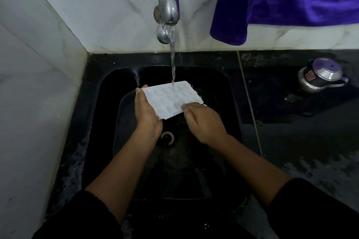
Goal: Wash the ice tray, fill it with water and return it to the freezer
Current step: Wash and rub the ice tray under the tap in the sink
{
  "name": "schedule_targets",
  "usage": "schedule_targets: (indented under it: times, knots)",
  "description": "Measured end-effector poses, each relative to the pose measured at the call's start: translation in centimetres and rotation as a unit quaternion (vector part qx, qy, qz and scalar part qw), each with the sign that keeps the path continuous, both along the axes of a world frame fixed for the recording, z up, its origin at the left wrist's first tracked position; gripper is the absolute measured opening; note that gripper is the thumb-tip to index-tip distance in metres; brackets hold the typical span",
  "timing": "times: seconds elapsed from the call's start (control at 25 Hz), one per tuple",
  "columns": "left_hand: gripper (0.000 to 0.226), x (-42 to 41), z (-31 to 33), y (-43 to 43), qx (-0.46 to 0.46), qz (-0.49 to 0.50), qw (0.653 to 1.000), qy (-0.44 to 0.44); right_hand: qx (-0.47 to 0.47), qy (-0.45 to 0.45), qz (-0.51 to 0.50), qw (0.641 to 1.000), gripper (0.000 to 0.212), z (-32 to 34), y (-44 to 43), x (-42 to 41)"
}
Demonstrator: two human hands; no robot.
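A white ice tray (169,97) is held tilted over the black sink (231,91), cavities facing up. Water runs from the chrome tap (168,4) in a stream (172,64) that lands on the tray's far half. My left hand (147,111) grips the tray along its left edge, fingers underneath and thumb on the rim. My right hand (202,120) is at the tray's near right corner, its fingertips lying on the top surface. The tray's underside is hidden.
A drain (167,137) shows in the sink floor below the hands. White marble tiles form the wall on the left and behind. A purple cloth (281,0) hangs at the upper right. A small metal pressure cooker (320,76) sits on the wet black counter to the right.
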State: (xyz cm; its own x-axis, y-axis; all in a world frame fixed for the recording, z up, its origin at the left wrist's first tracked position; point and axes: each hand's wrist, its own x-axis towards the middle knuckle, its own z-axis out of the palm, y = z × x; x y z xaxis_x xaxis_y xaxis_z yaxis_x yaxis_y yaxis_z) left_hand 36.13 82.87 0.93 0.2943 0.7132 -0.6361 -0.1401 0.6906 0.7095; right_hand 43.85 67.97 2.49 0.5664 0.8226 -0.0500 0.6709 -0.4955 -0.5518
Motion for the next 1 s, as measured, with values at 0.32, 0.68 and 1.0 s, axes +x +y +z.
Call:
schedule_targets:
  times: [0.32, 0.68, 1.0]
  knots:
    - [0.051, -0.4, 0.4, 1.2, 0.003, 0.012, 1.000, -0.027, 0.047, 0.001, 0.022, 0.999, 0.051, 0.0, 0.7, 1.3]
    - [0.049, -2.0, 2.5, 0.7, -0.006, 0.014, 0.999, -0.041, 0.025, -0.007, 0.018, 0.999, 0.060, 0.1, 0.5, 2.3]
    - [0.045, -4.7, 3.0, 1.5, -0.016, 0.021, 0.999, -0.043, 0.027, -0.047, 0.055, 0.997, 0.055, -0.5, -0.4, 1.8]
